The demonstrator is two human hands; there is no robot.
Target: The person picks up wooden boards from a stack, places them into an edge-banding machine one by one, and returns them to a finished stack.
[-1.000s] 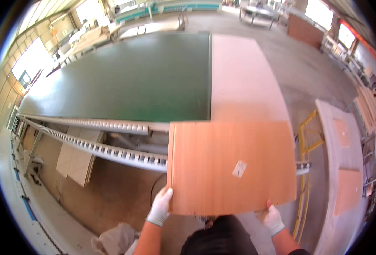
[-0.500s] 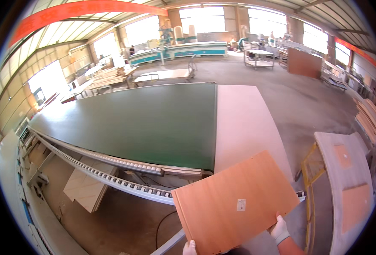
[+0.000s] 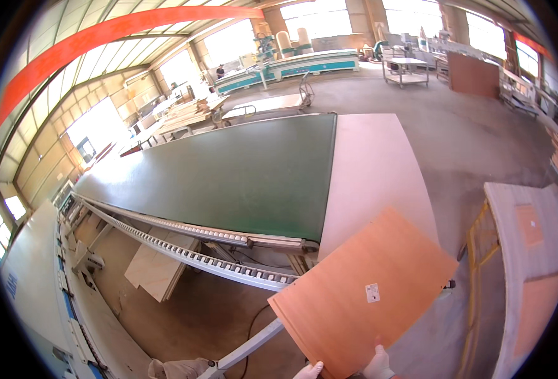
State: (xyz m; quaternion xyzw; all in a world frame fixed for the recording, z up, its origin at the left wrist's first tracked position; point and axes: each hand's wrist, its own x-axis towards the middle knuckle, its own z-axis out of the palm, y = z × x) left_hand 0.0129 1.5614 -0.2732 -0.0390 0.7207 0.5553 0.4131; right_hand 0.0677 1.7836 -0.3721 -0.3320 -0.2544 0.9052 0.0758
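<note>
A flat orange-brown wood-grain panel with a small white label sits tilted in front of me, its far part over the near end of the pale pinkish board. My left hand, in a whitish glove, grips its near left edge, thumb on top. My right hand, also gloved, is on the near edge a little further right, its thumb over the top face. The fingers of both hands are hidden under the panel.
Beyond the panel lie the green conveyor belt and the pinkish board. A roller rail runs along the near side. To the right, a yellow-framed cart holds a pale sheet with smaller panels. A long machine flanks the left.
My right hand has slid left along the panel's near edge, closer to my left hand. The panel has turned slightly, and my view has shifted to the left.
</note>
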